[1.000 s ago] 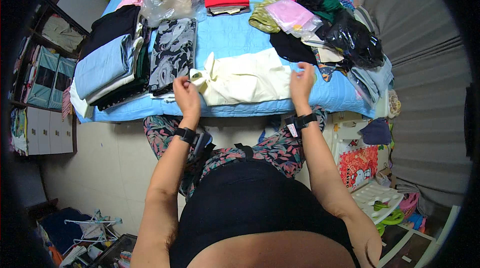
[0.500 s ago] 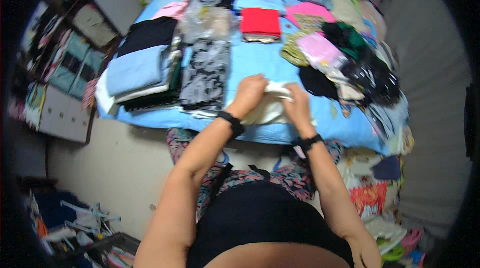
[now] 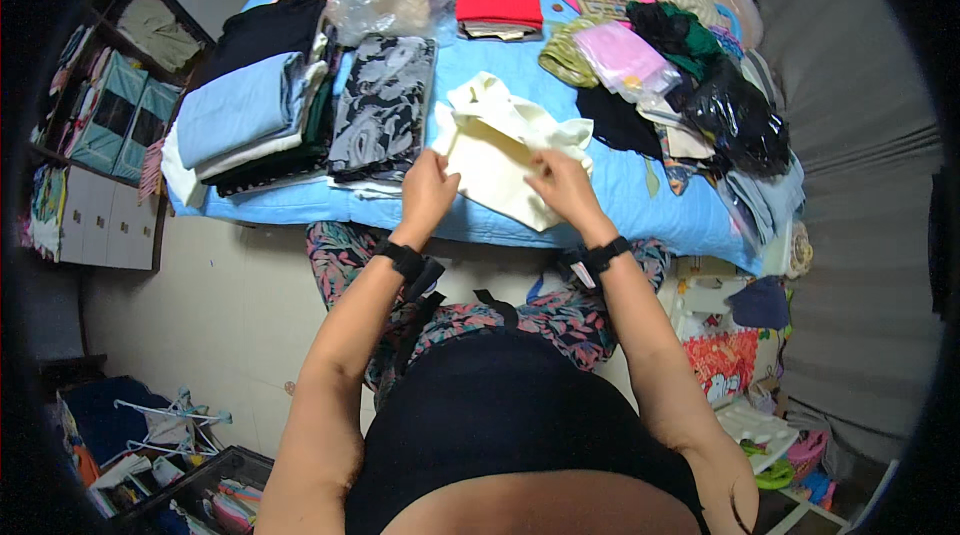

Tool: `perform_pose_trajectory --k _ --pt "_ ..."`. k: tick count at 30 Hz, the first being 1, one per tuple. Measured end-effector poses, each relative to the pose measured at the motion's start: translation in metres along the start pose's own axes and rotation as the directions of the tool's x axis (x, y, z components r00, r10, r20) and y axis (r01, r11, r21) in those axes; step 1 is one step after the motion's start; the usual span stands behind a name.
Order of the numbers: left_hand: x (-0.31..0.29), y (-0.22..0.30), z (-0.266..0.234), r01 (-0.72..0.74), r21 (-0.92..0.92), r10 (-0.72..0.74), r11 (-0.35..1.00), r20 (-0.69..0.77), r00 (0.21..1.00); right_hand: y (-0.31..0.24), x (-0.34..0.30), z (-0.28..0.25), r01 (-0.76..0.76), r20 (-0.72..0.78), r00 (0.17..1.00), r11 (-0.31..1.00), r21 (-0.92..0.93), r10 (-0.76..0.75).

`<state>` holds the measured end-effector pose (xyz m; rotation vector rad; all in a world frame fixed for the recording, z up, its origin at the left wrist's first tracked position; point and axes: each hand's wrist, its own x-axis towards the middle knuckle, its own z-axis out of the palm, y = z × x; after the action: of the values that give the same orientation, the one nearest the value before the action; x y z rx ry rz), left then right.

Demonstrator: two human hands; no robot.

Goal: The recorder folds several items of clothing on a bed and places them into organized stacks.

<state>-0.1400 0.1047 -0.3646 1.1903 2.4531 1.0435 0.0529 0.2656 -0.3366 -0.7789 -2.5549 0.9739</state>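
Note:
A cream-white cloth garment [image 3: 490, 170] lies partly spread on the near part of the bed, its far end crumpled and raised in folds. My left hand [image 3: 430, 195] is closed at its left edge, thumb and fingers pinching the fabric. Over the garment's right side, my right hand [image 3: 565, 193] is closed, with its fingertips pinching the cloth. Just left of the garment is a folded black-and-grey patterned cloth [image 3: 383, 105]. Beyond it sits a stack topped by a red folded cloth [image 3: 498, 0].
The bed [image 3: 470, 60] has a light blue sheet. At left stands a stack topped with blue folded clothing [image 3: 240, 107]; a clear plastic bag [image 3: 385, 0] lies behind. To the right are a pink packet [image 3: 622, 60] and a black plastic bag [image 3: 740, 120]. A shelf cabinet [image 3: 105, 220] stands far left.
The cream garment was bunched between my hands; now it lies more spread out on the bed. My hands have moved farther apart, and the view has shifted.

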Motion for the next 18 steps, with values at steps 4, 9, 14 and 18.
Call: perform_pose_trajectory --k 4,9,14,18 --pt "-0.016 -0.030 0.037 0.366 -0.232 -0.290 0.901 0.305 0.907 0.006 0.026 0.004 0.080 -0.343 0.912 0.916 -0.392 -0.227" --pt "-0.016 0.006 0.066 0.695 -0.709 -0.551 0.122 0.534 0.641 0.023 0.077 0.013 0.142 -0.459 0.839 0.932 -0.333 -0.292" --pt "0.007 0.007 0.072 0.680 -0.731 -0.347 -0.062 0.654 0.672 0.058 0.115 -0.005 -0.218 -0.131 0.945 0.872 0.438 0.301" --pt "0.031 0.016 0.025 0.479 -0.859 -0.111 -0.182 0.502 0.858 0.088 0.086 -0.057 -0.227 0.151 0.916 0.169 0.959 0.371"
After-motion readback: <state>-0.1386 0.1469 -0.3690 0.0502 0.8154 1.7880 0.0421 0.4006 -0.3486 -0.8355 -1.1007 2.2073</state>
